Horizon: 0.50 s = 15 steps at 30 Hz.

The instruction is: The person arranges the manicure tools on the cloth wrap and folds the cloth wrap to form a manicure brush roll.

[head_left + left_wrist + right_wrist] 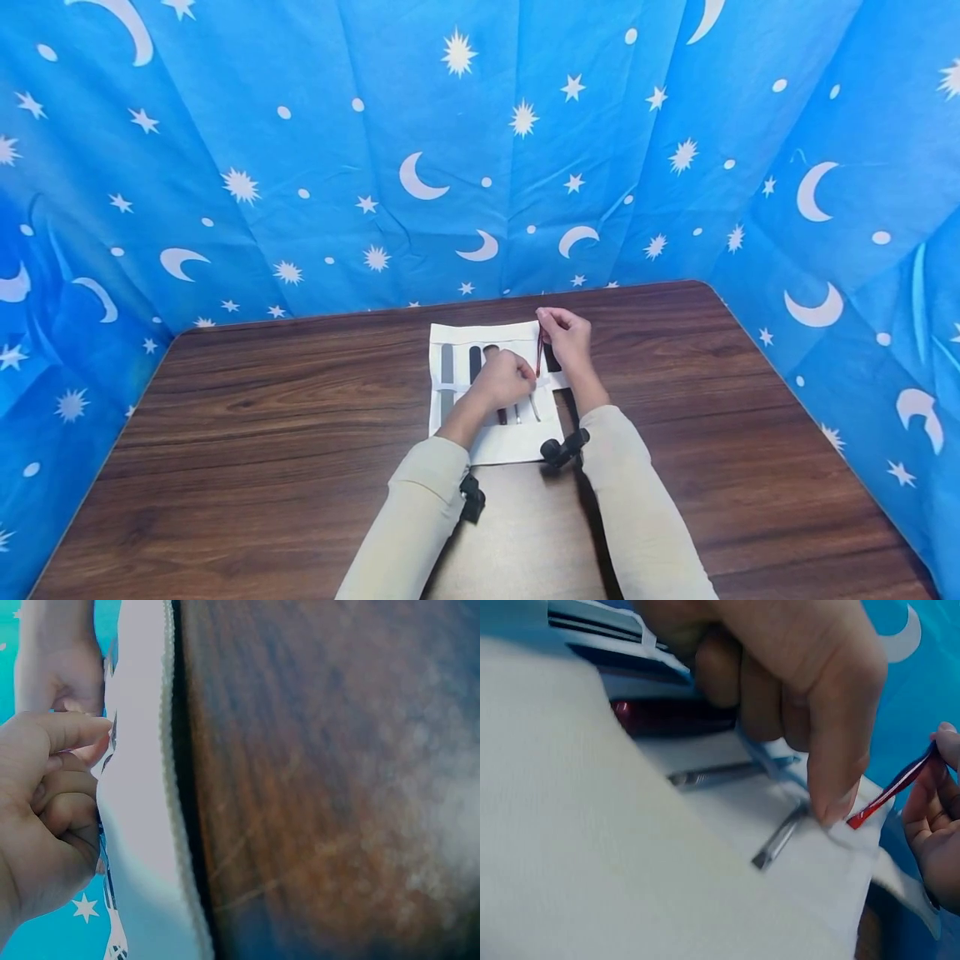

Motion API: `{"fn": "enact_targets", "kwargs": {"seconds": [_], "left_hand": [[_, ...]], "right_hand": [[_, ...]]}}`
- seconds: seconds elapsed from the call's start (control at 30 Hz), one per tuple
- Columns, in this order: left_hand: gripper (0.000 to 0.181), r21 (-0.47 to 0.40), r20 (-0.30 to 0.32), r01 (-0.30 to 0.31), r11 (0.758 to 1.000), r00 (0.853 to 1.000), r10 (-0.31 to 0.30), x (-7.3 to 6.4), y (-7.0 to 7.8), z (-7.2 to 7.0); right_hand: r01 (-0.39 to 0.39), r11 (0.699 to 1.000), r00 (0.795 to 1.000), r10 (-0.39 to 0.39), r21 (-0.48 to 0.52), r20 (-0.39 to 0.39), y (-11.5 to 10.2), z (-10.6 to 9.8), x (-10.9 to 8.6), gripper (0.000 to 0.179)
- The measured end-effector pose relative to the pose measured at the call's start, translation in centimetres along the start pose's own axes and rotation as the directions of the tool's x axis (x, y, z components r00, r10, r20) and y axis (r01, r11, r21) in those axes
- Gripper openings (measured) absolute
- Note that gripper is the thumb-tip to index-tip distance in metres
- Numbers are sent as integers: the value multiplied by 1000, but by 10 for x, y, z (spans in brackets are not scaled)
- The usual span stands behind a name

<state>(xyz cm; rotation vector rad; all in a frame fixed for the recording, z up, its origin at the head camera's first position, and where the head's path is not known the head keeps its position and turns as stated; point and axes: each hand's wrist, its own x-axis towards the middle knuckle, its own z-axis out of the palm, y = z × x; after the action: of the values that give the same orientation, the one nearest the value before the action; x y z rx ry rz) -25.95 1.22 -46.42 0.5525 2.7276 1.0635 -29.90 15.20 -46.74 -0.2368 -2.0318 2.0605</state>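
A white fabric tool pouch (498, 451) lies opened out on the table, with slim tools under a narrow elastic band (447, 387). My right hand (570, 337) pinches red tweezers (897, 786) near one end, their slanted tip hanging down by the pouch's right side. Over the middle of the pouch, my left hand (504, 380) pinches the band between thumb and index finger, just beside that tip. Two metal tools (780, 838) and a dark red handle (671, 718) sit in the pouch near the left fingers. The left hand partly covers the tools beneath it.
A grey file (447, 358) and a black strip (475, 360) stand in the pouch's left slots. Another dark piece (552, 358) lies by its right edge. The wooden table (262, 450) reaches to a blue curtain (315, 150) with moons and stars.
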Motion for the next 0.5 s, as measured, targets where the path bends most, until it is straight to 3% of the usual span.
{"fn": "enact_targets", "kwargs": {"seconds": [0.13, 0.3, 0.5], "left_hand": [[14, -4, 2, -1, 1000, 1000, 1, 0, 0, 1], [15, -11, 14, 11, 1000, 1000, -10, 0, 1, 1], [16, -20, 16, 5, 1000, 1000, -4, 0, 1, 1]], "right_hand": [[-6, 1000, 1000, 6, -6, 16, 8, -3, 1, 29], [-44, 996, 994, 52, -82, 95, 7, -7, 2, 29], [-25, 960, 976, 84, -279, 200, 0, -13, 3, 27]]}}
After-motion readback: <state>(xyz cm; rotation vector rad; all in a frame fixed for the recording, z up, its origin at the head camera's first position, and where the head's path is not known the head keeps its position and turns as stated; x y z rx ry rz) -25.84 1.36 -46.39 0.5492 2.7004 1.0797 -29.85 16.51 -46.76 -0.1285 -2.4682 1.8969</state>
